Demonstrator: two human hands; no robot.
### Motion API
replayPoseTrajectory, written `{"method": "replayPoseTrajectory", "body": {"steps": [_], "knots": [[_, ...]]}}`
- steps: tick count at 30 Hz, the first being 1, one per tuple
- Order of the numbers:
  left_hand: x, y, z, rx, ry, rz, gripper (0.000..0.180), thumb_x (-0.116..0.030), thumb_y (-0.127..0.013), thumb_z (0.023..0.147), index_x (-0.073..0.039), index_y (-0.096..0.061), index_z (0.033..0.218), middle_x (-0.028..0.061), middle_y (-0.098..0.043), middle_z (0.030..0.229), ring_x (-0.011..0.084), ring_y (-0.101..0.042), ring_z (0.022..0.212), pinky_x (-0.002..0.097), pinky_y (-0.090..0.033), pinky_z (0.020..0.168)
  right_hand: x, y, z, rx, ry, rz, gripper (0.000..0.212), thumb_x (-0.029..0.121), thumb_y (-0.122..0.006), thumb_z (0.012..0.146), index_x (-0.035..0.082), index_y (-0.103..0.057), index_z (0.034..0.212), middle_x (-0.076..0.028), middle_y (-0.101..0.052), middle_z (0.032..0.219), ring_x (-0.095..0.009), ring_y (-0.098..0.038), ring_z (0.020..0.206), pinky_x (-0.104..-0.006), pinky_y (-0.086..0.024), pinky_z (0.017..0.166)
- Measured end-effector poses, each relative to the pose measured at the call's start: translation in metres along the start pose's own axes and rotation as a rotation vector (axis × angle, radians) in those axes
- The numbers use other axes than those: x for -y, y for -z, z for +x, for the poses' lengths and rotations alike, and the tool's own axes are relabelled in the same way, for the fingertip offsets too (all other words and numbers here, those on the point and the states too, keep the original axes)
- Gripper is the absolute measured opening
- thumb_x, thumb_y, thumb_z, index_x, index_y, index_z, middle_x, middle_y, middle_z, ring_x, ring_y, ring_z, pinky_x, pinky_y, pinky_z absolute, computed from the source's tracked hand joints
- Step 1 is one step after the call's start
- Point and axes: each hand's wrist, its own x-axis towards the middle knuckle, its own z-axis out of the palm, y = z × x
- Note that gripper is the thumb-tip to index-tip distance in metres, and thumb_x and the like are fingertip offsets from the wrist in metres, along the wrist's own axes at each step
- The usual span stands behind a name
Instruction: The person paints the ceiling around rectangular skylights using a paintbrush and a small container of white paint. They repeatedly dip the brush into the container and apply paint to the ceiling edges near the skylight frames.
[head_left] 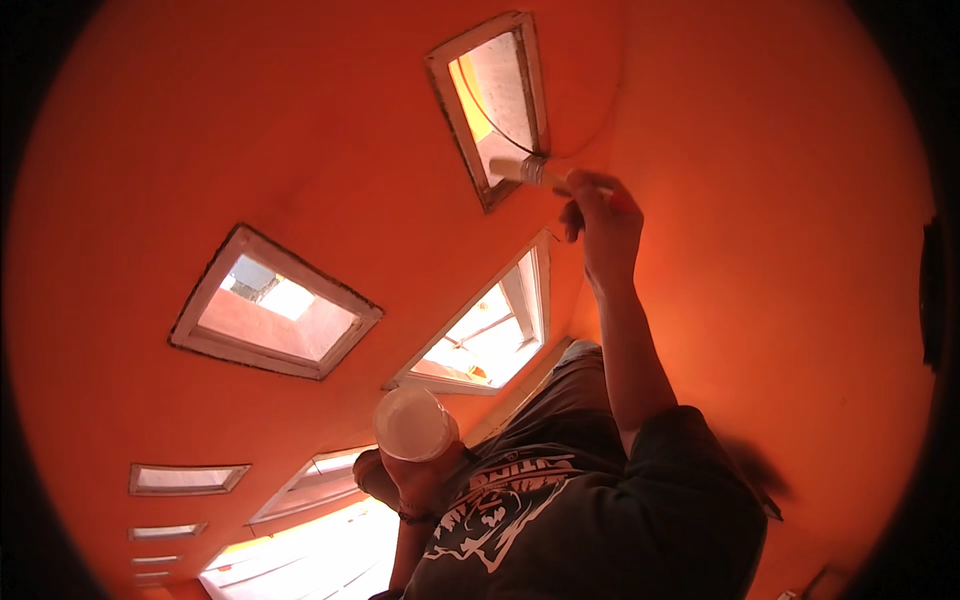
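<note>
My right hand (606, 222) is raised and closed around the handle of a paintbrush (533, 170). The brush points left, its pale bristles in front of the lower part of a small window with a whitish, dark-edged frame (533, 80). Whether the bristles touch the frame or pane, I cannot tell. Lower down, my left hand (416, 484) grips a white round tub (414, 424) from beneath and the side. The tub's open mouth shows a pale inside; how full it is cannot be made out.
Orange walls (780, 200) surround me. A second framed window (275, 300) is at the left, and a triangular-looking one (490, 330) lies between my hands. Smaller windows (190, 479) line the lower left, near a large bright opening (310, 550). A dark thin cable (500, 128) curves across the upper window.
</note>
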Motion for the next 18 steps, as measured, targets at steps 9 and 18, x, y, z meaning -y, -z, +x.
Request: {"method": "replayPoseTrajectory", "body": {"steps": [9,18], "knots": [[-0.007,-0.009,0.023,0.042,-0.154,0.242,0.064,-0.011,-0.09,0.061,-0.003,-0.057,0.115,0.0061,-0.066,0.102,0.0175,-0.064,0.094,0.033,-0.052,0.083,-0.013,0.036,-0.037,0.273,-0.157,0.266,0.018,-0.003,-0.065,0.086,0.0,-0.056,0.102,-0.016,-0.067,0.089,-0.018,-0.068,0.074,-0.0256,-0.053,0.05],[-0.033,-0.031,0.063,0.143,-0.218,-0.058,0.071,-0.012,-0.091,0.06,-0.003,-0.056,0.121,0.0093,-0.067,0.112,0.0214,-0.064,0.104,0.038,-0.049,0.093,0.016,0.028,-0.042,0.474,-0.13,0.377,0.019,-0.007,-0.063,0.085,0.0,-0.054,0.101,-0.026,-0.066,0.105,-0.025,-0.071,0.081,-0.0285,-0.058,0.057]]}}
